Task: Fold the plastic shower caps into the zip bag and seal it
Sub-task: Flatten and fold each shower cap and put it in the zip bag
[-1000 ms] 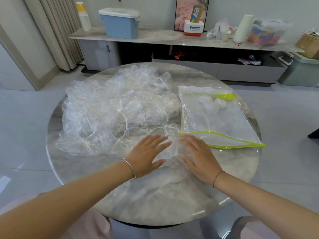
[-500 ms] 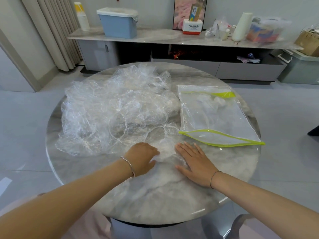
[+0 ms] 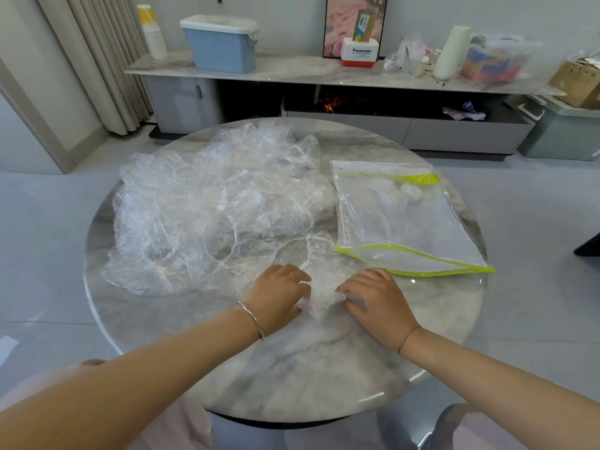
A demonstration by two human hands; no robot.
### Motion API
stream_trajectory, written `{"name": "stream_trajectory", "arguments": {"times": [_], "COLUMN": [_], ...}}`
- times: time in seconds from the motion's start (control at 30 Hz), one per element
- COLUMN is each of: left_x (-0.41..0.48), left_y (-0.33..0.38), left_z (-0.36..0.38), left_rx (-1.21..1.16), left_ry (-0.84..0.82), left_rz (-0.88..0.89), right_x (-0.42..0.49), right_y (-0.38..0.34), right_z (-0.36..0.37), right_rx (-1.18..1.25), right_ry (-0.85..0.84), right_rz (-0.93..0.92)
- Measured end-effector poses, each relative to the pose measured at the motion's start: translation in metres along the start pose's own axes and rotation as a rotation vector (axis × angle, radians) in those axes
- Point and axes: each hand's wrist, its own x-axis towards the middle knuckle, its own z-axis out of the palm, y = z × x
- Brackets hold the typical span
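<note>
A big heap of clear plastic shower caps (image 3: pixel 214 209) covers the left and middle of the round marble table (image 3: pixel 311 378). One cap (image 3: pixel 319 287) lies flat at the heap's near edge. My left hand (image 3: pixel 279 297) and my right hand (image 3: pixel 376 300) both have their fingers curled and pinch this cap's bunched plastic between them. A clear zip bag (image 3: pixel 402 219) with a yellow-green zip strip lies flat on the right of the table, its mouth toward me, with some white stuff inside near its far end.
Behind the table runs a long low cabinet (image 3: pixel 324 73) with a blue lidded bin (image 3: pixel 220 43), a white roll, a Panasonic box and bags on top. Curtains hang at the far left. A grey bin stands at the far right.
Both hands went from lying flat on the cap to curling: the left first, then the right. They have drawn together and gathered the cap's plastic between them.
</note>
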Motion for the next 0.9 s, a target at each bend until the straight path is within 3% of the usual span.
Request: {"name": "stream_trajectory", "arguments": {"times": [0.1, 0.3, 0.47, 0.6, 0.73, 0.9], "left_x": [-0.001, -0.003, -0.003, 0.001, 0.003, 0.005], "left_y": [0.001, 0.011, 0.004, 0.008, 0.009, 0.011], "left_z": [0.0, 0.009, 0.021, 0.017, 0.016, 0.017], "left_rx": [-0.142, -0.23, -0.264, -0.265, -0.297, -0.492], "left_ry": [0.097, 0.024, -0.097, -0.129, -0.167, -0.208], "left_rz": [0.071, 0.143, 0.027, -0.086, -0.227, -0.403], "right_x": [-0.006, -0.025, -0.036, -0.04, -0.037, -0.027], "right_y": [0.001, -0.004, 0.001, -0.007, -0.002, 0.004], "right_z": [-0.003, -0.003, -0.008, -0.009, -0.004, -0.007], "right_rx": [-0.006, 0.146, 0.457, 0.727, 0.766, 0.881], "right_ry": [-0.038, -0.053, -0.124, -0.062, -0.031, -0.052], "right_rz": [0.014, 0.057, 0.248, 0.474, 0.721, 0.856]}}
